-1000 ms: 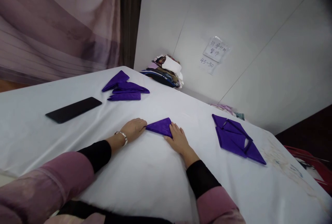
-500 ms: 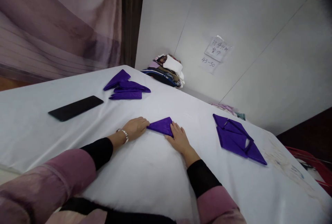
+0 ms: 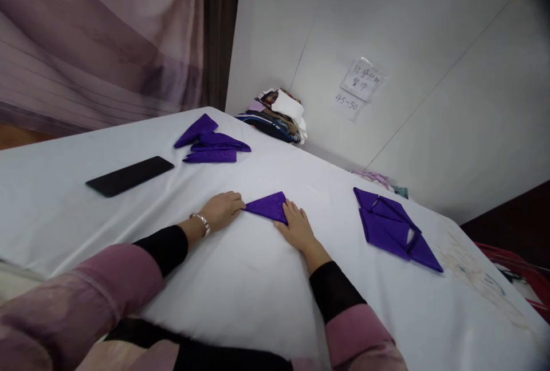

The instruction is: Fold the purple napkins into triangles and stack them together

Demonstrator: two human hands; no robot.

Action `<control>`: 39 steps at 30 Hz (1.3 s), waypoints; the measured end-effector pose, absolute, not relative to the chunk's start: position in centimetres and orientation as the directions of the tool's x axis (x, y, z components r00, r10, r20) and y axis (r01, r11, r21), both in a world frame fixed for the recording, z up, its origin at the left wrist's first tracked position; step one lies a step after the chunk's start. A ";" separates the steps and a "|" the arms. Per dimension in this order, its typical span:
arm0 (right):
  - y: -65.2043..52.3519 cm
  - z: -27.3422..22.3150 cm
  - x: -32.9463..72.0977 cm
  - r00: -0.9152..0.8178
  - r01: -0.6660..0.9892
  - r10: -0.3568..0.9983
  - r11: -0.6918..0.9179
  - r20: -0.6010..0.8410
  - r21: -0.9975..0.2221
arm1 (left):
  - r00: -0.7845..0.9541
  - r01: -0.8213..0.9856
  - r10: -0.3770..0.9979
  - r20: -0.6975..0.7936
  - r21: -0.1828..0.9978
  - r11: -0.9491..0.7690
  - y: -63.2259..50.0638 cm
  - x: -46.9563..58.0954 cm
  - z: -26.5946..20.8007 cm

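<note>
A purple cloth napkin (image 3: pixel 267 206), folded into a narrow triangle, lies on the white tablecloth between my two hands. My left hand (image 3: pixel 221 210), with a silver bracelet on the wrist, has its fingers pressed together on the napkin's pointed left tip. At the wide right end, my right hand (image 3: pixel 297 227) rests against the edge with fingers stretched out and thumb apart. Whatever lies under the fingers is hidden.
Several folded purple napkins (image 3: pixel 397 228) lie grouped at the right, and more purple napkins (image 3: pixel 210 143) sit at the back left. Nearby is a flat black slab (image 3: pixel 131 176). Piled clothes (image 3: pixel 279 114) stand beyond the table's far edge, by a wall with a handwritten sign (image 3: pixel 361 79).
The view has shifted slightly. Both hands stay at the two ends of the napkin, and its folded triangle looks the same.
</note>
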State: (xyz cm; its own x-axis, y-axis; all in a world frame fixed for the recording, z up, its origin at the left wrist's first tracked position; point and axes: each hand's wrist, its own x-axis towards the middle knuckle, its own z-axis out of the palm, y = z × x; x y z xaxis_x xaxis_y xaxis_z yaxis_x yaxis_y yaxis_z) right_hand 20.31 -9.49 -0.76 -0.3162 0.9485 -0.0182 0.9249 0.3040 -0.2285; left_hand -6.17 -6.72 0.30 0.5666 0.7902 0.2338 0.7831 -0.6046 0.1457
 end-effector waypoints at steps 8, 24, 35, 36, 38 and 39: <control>-9.6 -0.6 20.2 -0.326 0.928 0.945 0.315 -0.022 -0.199 | 0.443 0.765 0.805 0.394 0.301 -0.569 -6.4 -5.0 0.9; -9.4 -0.4 20.4 -0.358 0.906 0.934 0.344 -0.011 -0.248 | 0.608 0.758 0.787 0.103 0.220 -0.614 -3.6 3.1 -1.7; -12.0 1.1 23.0 -0.376 0.901 0.926 0.365 -0.005 -0.233 | 0.609 0.761 0.788 0.092 0.214 -0.613 -2.4 3.2 -2.5; -12.3 1.2 23.2 -0.370 0.904 0.929 0.355 -0.018 -0.237 | 0.609 0.761 0.788 0.090 0.212 -0.613 -2.5 3.3 -2.4; -12.9 1.4 23.9 -0.360 0.910 0.932 0.340 -0.045 -0.239 | 0.608 0.760 0.789 0.090 0.220 -0.611 -2.5 3.3 -2.2; -13.2 1.5 24.2 -0.354 0.913 0.933 0.331 -0.060 -0.237 | 0.608 0.759 0.789 0.089 0.227 -0.610 -2.5 3.4 -2.2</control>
State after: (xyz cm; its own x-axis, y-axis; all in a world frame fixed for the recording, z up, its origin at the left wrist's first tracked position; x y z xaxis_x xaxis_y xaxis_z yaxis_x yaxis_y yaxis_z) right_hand 24.19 -13.17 1.50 -0.3541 0.9333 -0.0596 0.9133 0.3314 -0.2366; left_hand 3.38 -2.49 -2.19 0.6075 0.7893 0.0891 0.7592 -0.6100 0.2270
